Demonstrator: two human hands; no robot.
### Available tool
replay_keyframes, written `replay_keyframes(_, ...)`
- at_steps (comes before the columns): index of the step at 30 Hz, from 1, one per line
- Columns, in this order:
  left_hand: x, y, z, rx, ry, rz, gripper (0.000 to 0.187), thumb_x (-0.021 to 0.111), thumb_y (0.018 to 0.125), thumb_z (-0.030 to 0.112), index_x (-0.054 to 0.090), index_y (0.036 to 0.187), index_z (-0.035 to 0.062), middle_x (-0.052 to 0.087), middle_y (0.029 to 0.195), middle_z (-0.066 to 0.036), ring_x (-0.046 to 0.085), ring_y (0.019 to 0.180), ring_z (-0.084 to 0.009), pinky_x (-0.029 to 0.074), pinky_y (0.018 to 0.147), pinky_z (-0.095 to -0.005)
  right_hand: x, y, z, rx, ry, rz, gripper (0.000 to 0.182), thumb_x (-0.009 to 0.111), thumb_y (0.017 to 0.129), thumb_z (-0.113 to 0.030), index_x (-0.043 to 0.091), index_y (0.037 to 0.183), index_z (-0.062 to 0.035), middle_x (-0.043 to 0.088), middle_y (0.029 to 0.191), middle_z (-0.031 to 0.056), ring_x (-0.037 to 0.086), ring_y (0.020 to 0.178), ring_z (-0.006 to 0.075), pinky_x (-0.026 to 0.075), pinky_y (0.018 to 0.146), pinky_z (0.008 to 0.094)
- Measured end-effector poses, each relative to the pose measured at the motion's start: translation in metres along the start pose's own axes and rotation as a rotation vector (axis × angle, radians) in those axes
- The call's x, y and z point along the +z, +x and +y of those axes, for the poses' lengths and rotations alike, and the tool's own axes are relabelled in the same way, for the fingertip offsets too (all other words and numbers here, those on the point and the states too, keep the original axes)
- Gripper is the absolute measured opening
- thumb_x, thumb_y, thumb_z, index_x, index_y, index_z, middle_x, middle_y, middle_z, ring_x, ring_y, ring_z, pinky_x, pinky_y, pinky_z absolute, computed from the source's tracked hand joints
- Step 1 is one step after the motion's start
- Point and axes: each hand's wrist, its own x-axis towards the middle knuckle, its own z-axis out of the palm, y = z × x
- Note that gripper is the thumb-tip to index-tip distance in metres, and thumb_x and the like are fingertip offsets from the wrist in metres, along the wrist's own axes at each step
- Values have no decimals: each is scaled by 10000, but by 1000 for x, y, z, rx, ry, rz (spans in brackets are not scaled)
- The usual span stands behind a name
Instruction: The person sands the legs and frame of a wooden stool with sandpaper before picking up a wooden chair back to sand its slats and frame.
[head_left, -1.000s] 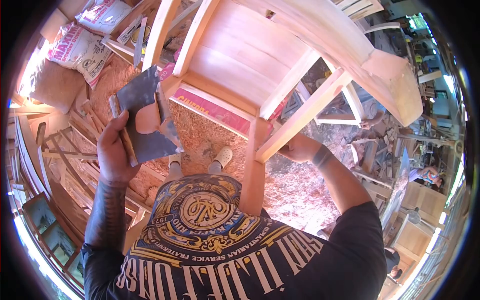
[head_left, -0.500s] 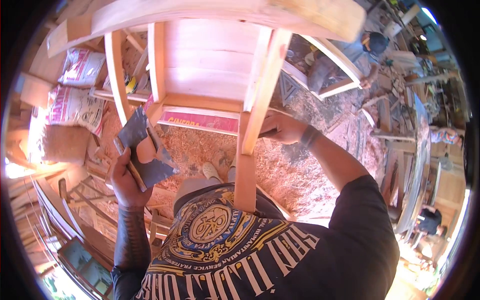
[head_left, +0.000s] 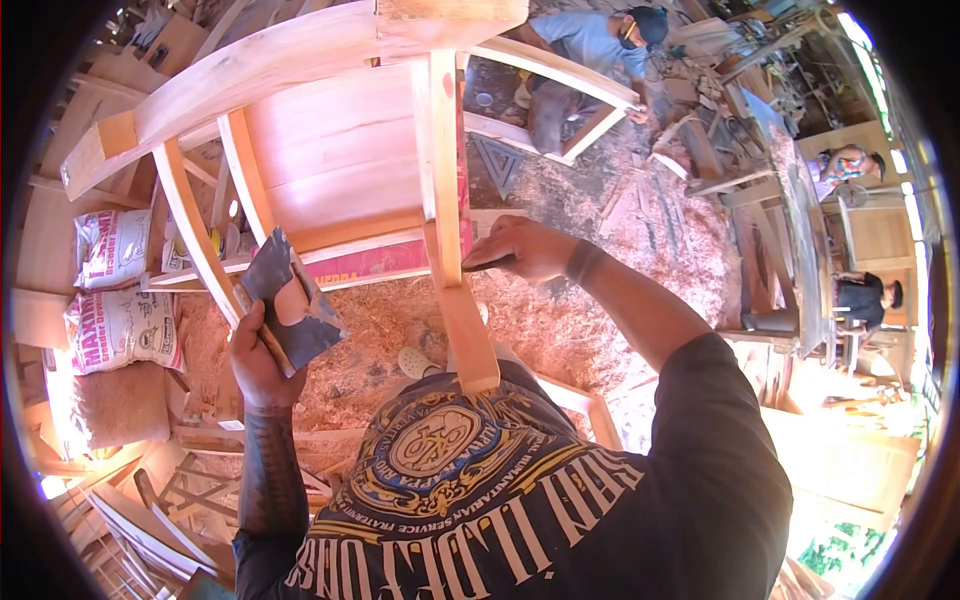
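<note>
My left hand grips a small board with a dark grey face, held tilted at the left. A lump of tan putty sits on that face. Closed around a thin dark scraper, my right hand is at the right side of a wooden post. The scraper's edge meets the post, or lies very close to it. This post belongs to a pale wooden furniture frame with a flat panel inside. The post's lower end reaches toward my shirt.
A co-worker in a blue shirt is beside another wooden frame at the upper right. Wood shavings cover the floor. Printed sacks lie at the left. Another person is at the far right near a long bench.
The view has turned, so the furniture frame appears further left. More of the scraper shows beside the post by my right hand. My left hand keeps hold of the board.
</note>
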Motion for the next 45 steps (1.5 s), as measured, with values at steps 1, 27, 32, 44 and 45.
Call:
replay_keyframes(1,1,1,-3,-11,-5,-12,414,454,1086,236,544,1426,18,671,1343,-141,661,1235,-306,530,1075,-486,-5,-2,-2,44,7,-27,367,704,964,-96,769,1265,-295,773,1207,-5,659,1002,255,503,936,425)
replay_keyframes(27,77,-83,-154,510,-180,260,412,491,1079,300,603,1382,45,706,1315,-99,666,1219,-290,483,1103,-481,-5,68,139,-306,261,73,435,665,866,41,763,1235,-167,758,1169,91,687,1078,308,562,952,433)
replay_keyframes(32,107,-104,-176,679,-173,375,384,493,1085,317,640,1329,58,725,1276,-87,676,1202,-287,499,1080,-485,52,65,139,-410,239,308,527,669,880,69,679,1352,-165,687,1251,106,646,1168,338,535,1029,442)
replay_keyframes(44,113,-95,-208,816,-256,628,373,510,1078,270,601,1333,13,695,1269,-130,679,1184,-306,530,1054,-487,13,84,150,-285,316,-333,470,647,959,-30,672,1400,-190,639,1215,106,614,1161,338,523,1029,403)
replay_keyframes(45,114,-93,-208,832,-251,654,370,509,1078,265,600,1333,13,695,1265,-133,680,1181,-306,534,1051,-485,-2,90,150,-281,264,-342,427,629,977,-46,688,1377,-182,659,1191,114,632,1138,334,530,1015,401)
